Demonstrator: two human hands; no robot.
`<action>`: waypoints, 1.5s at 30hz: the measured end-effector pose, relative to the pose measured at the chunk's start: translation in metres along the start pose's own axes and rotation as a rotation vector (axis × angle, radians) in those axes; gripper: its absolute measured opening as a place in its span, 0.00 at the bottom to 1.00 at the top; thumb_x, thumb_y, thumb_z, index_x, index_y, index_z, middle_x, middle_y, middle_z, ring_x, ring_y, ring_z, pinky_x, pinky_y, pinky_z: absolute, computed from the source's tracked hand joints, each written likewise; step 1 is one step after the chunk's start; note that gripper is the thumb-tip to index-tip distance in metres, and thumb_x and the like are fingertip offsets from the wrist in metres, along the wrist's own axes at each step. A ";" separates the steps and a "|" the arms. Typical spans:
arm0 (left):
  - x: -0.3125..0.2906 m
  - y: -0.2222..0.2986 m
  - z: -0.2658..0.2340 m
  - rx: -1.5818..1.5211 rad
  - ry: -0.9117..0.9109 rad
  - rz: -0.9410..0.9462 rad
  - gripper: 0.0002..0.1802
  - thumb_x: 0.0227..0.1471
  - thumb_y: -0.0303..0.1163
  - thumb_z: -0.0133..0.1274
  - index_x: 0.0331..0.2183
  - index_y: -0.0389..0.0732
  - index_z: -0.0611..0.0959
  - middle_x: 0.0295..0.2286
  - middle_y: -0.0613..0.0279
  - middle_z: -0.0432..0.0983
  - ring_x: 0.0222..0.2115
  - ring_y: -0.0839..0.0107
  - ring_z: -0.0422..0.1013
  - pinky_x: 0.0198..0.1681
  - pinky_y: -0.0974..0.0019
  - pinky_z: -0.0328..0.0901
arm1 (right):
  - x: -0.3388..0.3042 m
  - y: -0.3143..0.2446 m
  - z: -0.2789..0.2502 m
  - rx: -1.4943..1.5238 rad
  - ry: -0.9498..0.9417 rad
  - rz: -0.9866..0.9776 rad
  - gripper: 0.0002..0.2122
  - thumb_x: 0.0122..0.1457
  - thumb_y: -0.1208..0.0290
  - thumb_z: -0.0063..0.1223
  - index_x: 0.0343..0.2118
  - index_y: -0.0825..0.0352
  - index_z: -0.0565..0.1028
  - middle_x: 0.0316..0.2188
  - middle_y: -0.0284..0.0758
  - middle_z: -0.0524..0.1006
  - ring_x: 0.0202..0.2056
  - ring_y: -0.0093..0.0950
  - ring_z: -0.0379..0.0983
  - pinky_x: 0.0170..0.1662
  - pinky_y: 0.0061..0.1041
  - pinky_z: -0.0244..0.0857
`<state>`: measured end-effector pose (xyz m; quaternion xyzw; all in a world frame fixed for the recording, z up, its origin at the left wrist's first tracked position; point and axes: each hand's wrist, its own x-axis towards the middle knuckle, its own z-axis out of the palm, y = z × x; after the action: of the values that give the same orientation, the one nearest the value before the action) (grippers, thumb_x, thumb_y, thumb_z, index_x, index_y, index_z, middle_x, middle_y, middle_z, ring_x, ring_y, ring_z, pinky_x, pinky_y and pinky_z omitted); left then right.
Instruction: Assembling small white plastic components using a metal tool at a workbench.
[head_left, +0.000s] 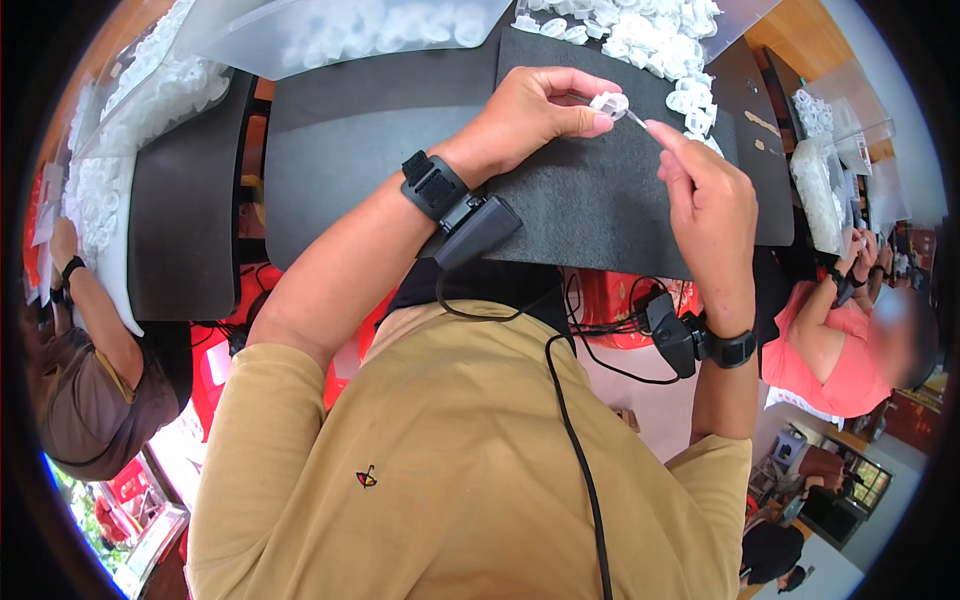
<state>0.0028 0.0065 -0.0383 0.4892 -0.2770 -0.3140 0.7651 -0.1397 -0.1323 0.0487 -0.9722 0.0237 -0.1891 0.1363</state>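
Over the dark table mat, my left hand (545,105) pinches a small white plastic part (608,103) between thumb and fingers. My right hand (708,180) is closed around a thin tool, likely a small blade (636,119), whose tip reaches the right side of the part. Most of the tool is hidden inside my fingers, so its handle cannot be made out. Just beyond my right hand, a trail of loose white plastic parts (690,100) runs down from a larger heap (655,30) at the far edge.
A translucent bin (370,35) with white pieces stands at the far side. More white parts (110,190) lie at left beside a co-worker's arm (100,320). Another person (840,340) works at right. Black cables (575,430) hang over my front from wrist-worn devices.
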 end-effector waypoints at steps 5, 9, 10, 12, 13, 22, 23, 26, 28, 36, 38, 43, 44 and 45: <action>-0.001 0.004 0.003 -0.041 -0.020 -0.039 0.19 0.46 0.22 0.59 0.43 0.33 0.79 0.36 0.58 0.78 0.36 0.75 0.74 0.43 0.72 0.70 | 0.001 -0.003 -0.005 -0.183 -0.008 -0.038 0.15 0.53 0.78 0.48 0.42 0.55 0.77 0.24 0.35 0.72 0.25 0.36 0.72 0.27 0.33 0.65; -0.001 0.004 0.002 -0.035 -0.016 -0.045 0.19 0.46 0.22 0.60 0.43 0.32 0.78 0.36 0.57 0.78 0.36 0.74 0.74 0.43 0.72 0.70 | 0.003 -0.005 -0.003 -0.310 0.019 -0.101 0.16 0.50 0.79 0.49 0.42 0.54 0.78 0.22 0.34 0.70 0.25 0.33 0.71 0.27 0.31 0.66; -0.001 0.003 0.003 -0.035 -0.016 -0.047 0.19 0.46 0.22 0.60 0.43 0.32 0.78 0.36 0.57 0.78 0.36 0.74 0.74 0.43 0.72 0.70 | 0.003 -0.006 -0.002 -0.309 0.018 -0.100 0.16 0.50 0.79 0.49 0.42 0.54 0.78 0.22 0.34 0.70 0.25 0.33 0.71 0.27 0.31 0.66; -0.001 0.004 0.002 -0.039 -0.015 -0.049 0.19 0.46 0.22 0.60 0.43 0.32 0.78 0.36 0.57 0.78 0.36 0.74 0.74 0.42 0.72 0.70 | 0.005 -0.006 -0.002 -0.362 0.017 -0.132 0.16 0.50 0.78 0.48 0.41 0.55 0.78 0.22 0.32 0.70 0.26 0.31 0.72 0.27 0.30 0.66; -0.001 0.004 0.003 -0.040 -0.015 -0.050 0.19 0.46 0.22 0.60 0.43 0.32 0.78 0.36 0.57 0.78 0.36 0.74 0.74 0.42 0.72 0.70 | 0.005 -0.006 -0.001 -0.362 0.016 -0.132 0.16 0.50 0.78 0.48 0.41 0.55 0.78 0.22 0.32 0.70 0.26 0.31 0.72 0.27 0.30 0.66; -0.002 0.003 0.003 0.025 -0.030 -0.044 0.19 0.46 0.24 0.60 0.43 0.33 0.78 0.36 0.60 0.78 0.37 0.77 0.74 0.44 0.73 0.69 | 0.007 -0.012 0.000 -0.519 0.023 -0.255 0.14 0.48 0.76 0.50 0.38 0.60 0.79 0.22 0.30 0.71 0.25 0.26 0.72 0.26 0.26 0.67; -0.002 0.003 0.003 0.034 -0.031 -0.054 0.19 0.46 0.24 0.60 0.43 0.33 0.78 0.36 0.60 0.78 0.36 0.77 0.74 0.44 0.73 0.69 | 0.008 -0.011 -0.001 -0.551 -0.007 -0.300 0.13 0.48 0.76 0.50 0.38 0.60 0.78 0.22 0.30 0.71 0.25 0.26 0.72 0.26 0.26 0.67; -0.002 0.003 0.002 0.068 -0.032 -0.052 0.19 0.46 0.24 0.60 0.43 0.34 0.78 0.36 0.60 0.78 0.36 0.77 0.74 0.43 0.73 0.69 | 0.014 -0.008 -0.003 -0.586 -0.055 -0.345 0.14 0.47 0.76 0.50 0.38 0.61 0.78 0.22 0.30 0.71 0.25 0.26 0.73 0.26 0.26 0.67; 0.000 0.003 0.003 0.094 -0.030 -0.036 0.19 0.46 0.24 0.60 0.43 0.34 0.78 0.36 0.60 0.78 0.36 0.77 0.74 0.43 0.73 0.69 | 0.018 -0.006 -0.009 -0.588 -0.071 -0.348 0.14 0.47 0.76 0.50 0.38 0.61 0.78 0.22 0.30 0.71 0.26 0.26 0.73 0.26 0.26 0.67; 0.002 0.002 0.003 -0.031 0.014 -0.033 0.17 0.46 0.21 0.59 0.42 0.33 0.79 0.35 0.58 0.78 0.35 0.76 0.74 0.41 0.73 0.70 | 0.013 -0.009 -0.015 -0.506 0.046 -0.274 0.15 0.46 0.78 0.50 0.39 0.60 0.78 0.22 0.31 0.71 0.27 0.28 0.72 0.27 0.27 0.66; 0.002 0.002 0.003 -0.013 0.004 -0.034 0.18 0.47 0.22 0.59 0.43 0.33 0.78 0.36 0.59 0.78 0.36 0.76 0.74 0.43 0.73 0.70 | 0.013 -0.009 -0.014 -0.501 0.033 -0.272 0.15 0.47 0.78 0.50 0.38 0.60 0.78 0.22 0.30 0.71 0.27 0.28 0.72 0.27 0.27 0.66; 0.002 0.002 0.004 0.004 -0.008 -0.043 0.19 0.48 0.23 0.59 0.44 0.33 0.77 0.37 0.59 0.77 0.38 0.76 0.74 0.45 0.72 0.69 | 0.015 -0.010 -0.013 -0.505 0.018 -0.282 0.14 0.46 0.77 0.50 0.38 0.60 0.79 0.22 0.30 0.70 0.26 0.27 0.71 0.28 0.26 0.66; 0.002 0.002 0.004 -0.008 0.007 -0.035 0.18 0.47 0.22 0.59 0.43 0.33 0.78 0.36 0.59 0.78 0.36 0.76 0.74 0.43 0.73 0.70 | 0.015 -0.010 -0.012 -0.512 0.015 -0.289 0.14 0.46 0.76 0.50 0.38 0.60 0.79 0.22 0.30 0.70 0.26 0.27 0.70 0.28 0.26 0.65; 0.002 0.002 0.005 -0.020 0.021 -0.026 0.17 0.46 0.22 0.59 0.41 0.33 0.79 0.34 0.58 0.78 0.34 0.76 0.74 0.41 0.73 0.70 | 0.016 -0.009 -0.011 -0.519 0.012 -0.297 0.14 0.46 0.76 0.50 0.38 0.60 0.79 0.22 0.29 0.69 0.26 0.26 0.70 0.28 0.25 0.65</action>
<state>0.0012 0.0028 -0.0343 0.4885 -0.2596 -0.3215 0.7685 -0.1293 -0.1275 0.0667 -0.9662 -0.0705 -0.2002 -0.1461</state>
